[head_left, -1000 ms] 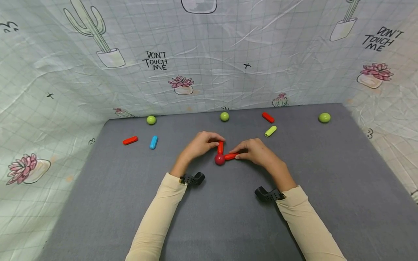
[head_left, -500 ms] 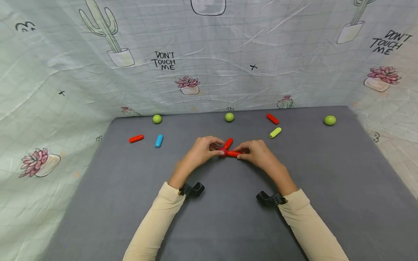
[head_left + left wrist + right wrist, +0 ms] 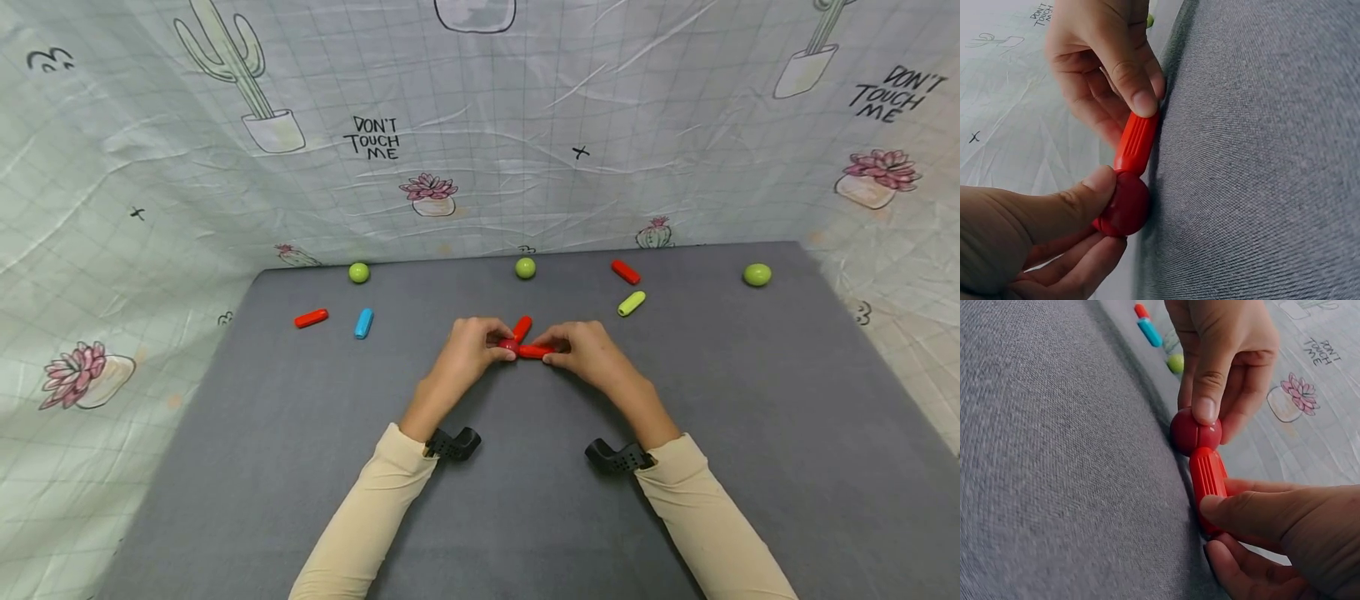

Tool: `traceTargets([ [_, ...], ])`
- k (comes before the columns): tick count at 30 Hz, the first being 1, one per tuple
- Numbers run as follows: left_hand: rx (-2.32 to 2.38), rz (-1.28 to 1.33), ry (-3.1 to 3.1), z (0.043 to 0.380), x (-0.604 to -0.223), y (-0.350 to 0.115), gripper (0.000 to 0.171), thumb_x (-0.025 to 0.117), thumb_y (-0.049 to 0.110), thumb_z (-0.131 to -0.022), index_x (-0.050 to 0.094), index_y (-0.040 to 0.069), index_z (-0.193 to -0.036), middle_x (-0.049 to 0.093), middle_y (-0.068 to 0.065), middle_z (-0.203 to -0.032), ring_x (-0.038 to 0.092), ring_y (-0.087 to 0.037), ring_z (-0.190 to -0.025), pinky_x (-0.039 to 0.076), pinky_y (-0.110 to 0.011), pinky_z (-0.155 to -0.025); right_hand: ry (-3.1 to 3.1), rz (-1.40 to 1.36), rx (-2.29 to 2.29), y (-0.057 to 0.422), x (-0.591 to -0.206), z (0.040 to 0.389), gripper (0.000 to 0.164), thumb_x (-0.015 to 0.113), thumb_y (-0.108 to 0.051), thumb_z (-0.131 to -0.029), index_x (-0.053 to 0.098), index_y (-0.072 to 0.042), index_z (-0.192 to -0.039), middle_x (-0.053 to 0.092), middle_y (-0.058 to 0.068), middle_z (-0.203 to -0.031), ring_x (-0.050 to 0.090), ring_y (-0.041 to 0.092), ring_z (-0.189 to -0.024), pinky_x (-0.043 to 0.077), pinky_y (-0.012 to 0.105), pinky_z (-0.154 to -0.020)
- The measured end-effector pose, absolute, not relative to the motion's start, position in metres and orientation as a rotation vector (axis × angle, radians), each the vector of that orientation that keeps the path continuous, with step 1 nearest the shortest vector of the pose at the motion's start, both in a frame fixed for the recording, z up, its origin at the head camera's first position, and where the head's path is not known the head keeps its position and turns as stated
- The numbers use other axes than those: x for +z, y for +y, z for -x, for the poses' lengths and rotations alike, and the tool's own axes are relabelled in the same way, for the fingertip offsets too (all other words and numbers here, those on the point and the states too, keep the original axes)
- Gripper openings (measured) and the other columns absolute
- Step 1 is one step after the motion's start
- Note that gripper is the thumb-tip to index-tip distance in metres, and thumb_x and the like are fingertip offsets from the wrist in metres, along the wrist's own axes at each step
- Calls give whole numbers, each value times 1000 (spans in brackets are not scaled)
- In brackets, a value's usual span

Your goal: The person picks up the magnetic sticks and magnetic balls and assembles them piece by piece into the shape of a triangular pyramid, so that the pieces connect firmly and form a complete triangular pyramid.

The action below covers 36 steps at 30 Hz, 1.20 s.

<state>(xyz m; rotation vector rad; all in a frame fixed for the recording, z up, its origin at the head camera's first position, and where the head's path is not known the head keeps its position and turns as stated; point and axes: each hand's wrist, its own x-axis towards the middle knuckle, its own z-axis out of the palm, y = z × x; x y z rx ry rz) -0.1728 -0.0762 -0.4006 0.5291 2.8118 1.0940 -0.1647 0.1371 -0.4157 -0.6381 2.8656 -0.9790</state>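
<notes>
- Reading the clock as the person sits, with the glossy dark red ball (image 3: 1127,203) as the dial's centre: it sits near the middle of the grey cloth-topped table (image 3: 525,517).
- The left hand (image 3: 471,343) comes in from eight o'clock, its grip pinching that ball between thumb and fingers.
- The right hand (image 3: 588,352) comes from four, its grip pinching a bright red ribbed stick (image 3: 534,352) – the stick's other end meets the ball at three.
- A second bright red stick (image 3: 523,327) juts from the ball towards one.
- Further off: a round green ball (image 3: 526,267) at twelve, another green ball (image 3: 359,272) at ten, a blue stick (image 3: 363,323) at nine – and a yellow-green stick (image 3: 632,303) between two and three.
</notes>
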Motion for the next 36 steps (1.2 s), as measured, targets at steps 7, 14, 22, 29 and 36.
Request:
traceTargets([
  [7, 1074, -492, 2867, 171, -399, -77, 22, 87, 14, -78, 82, 6, -98, 78, -6, -92, 70, -15, -81, 56, -30, -71, 2912, 709, -962, 135, -414, 163, 22, 80, -4, -87, 78, -7, -109, 75, 11, -101, 68, 26, -88, 56, 42, -78],
  [14, 1072, -465, 2870, 169, -396, -75, 22, 89, 15, -76, 82, 8, -96, 78, -4, -90, 71, -13, -80, 57, -28, -70, 2940, 737, -979, 137, -414, 163, 23, 80, -2, -86, 79, -8, -107, 74, 10, -98, 66, 25, -86, 54, 43, -77],
  [22, 1043, -457, 2889, 168, -395, -75, 23, 91, 13, -74, 82, 7, -94, 78, -5, -87, 71, -13, -75, 57, -27, -67, 2936, 761, -1006, 136, -414, 164, 22, 80, -1, -85, 79, -7, -107, 74, 10, -98, 66, 25, -85, 54, 41, -76],
  [29, 1025, -488, 2922, 165, -396, -74, 23, 91, 13, -74, 81, 6, -94, 78, -6, -90, 71, -16, -77, 57, -29, -69, 2917, 750, -985, 135, -412, 164, 23, 79, -1, -87, 78, -6, -109, 75, 12, -105, 69, 28, -94, 55, 43, -81],
  [36, 1057, -452, 2993, 160, -401, -87, 25, 93, 14, -71, 81, 6, -92, 77, -6, -91, 70, -19, -79, 56, -32, -69, 2856, 745, -969, 135, -403, 171, 26, 77, -4, -90, 75, -5, -116, 74, 13, -111, 71, 27, -98, 57, 44, -85],
])
